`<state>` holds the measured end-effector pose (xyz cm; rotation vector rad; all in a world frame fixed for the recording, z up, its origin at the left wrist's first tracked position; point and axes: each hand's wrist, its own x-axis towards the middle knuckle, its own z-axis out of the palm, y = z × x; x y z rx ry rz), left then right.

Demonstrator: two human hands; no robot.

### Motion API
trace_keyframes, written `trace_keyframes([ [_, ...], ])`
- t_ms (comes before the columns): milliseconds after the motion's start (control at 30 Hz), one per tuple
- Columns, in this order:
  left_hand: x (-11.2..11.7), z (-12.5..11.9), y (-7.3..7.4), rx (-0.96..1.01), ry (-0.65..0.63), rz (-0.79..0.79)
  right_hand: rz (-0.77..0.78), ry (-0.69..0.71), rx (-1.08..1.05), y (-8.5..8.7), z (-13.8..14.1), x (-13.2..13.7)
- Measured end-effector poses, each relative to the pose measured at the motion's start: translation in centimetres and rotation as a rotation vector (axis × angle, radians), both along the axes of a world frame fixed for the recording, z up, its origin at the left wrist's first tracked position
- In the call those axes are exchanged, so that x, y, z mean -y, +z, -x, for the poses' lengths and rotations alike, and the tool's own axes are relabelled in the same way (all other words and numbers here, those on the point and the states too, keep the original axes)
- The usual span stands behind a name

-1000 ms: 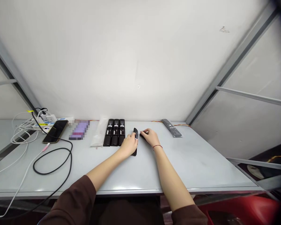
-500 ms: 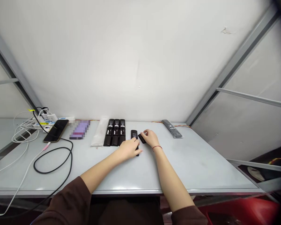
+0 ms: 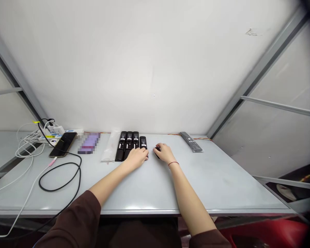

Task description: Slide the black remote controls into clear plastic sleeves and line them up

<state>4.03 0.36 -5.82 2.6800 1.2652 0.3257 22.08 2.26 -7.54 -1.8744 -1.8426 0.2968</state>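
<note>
Three black remote controls (image 3: pixel 129 140) lie side by side, backs up, their battery compartments uncovered. Just right of them is another black remote control (image 3: pixel 143 140), set slightly nearer to me. My left hand (image 3: pixel 137 156) is closed on its lower part, which the fingers mostly hide. A short black piece, seemingly a battery cover (image 3: pixel 157 150), is pinched under my right hand (image 3: pixel 164 152) on the table. That hand covers part of it.
At the back right lies a wrapped remote control (image 3: pixel 191 142). Left of the row are a clear plastic bag (image 3: pixel 111 146), a blurred purple item (image 3: pixel 89 143) and a phone (image 3: pixel 63 144). Cables (image 3: pixel 79 172) loop from a power strip (image 3: pixel 71 132) across the table's left side.
My left hand has slid the single remote control left and slightly away from me, up beside the three others. My right hand stays nearly in place with the black cover.
</note>
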Motion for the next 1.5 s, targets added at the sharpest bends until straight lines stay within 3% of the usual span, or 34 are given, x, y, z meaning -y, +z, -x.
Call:
trace_keyframes([
  [233,-2.4,-0.2,-0.5,0.157,0.102,0.059,0.017,0.089,-0.004,0.8,0.6,0.6],
  [467,-3.5,-0.7,0.1,-0.142,0.113,-0.077,0.119,0.217,0.025,1.9,0.9,1.1],
  [700,-3.6,-0.7,0.3,-0.168,0.112,-0.112,0.214,0.298,0.074,2.3,1.0,1.7],
  [900,-1.0,0.8,1.4,-0.092,0.206,-0.147,0.323,0.32,0.119,3.0,1.3,2.5],
  [1133,4.1,1.9,0.9,-0.114,0.373,-0.095,0.216,0.416,0.051,2.9,2.3,3.0],
  [1500,4.3,2.0,0.0,-0.131,0.428,-0.021,0.14,0.44,0.03,3.0,3.0,3.0],
])
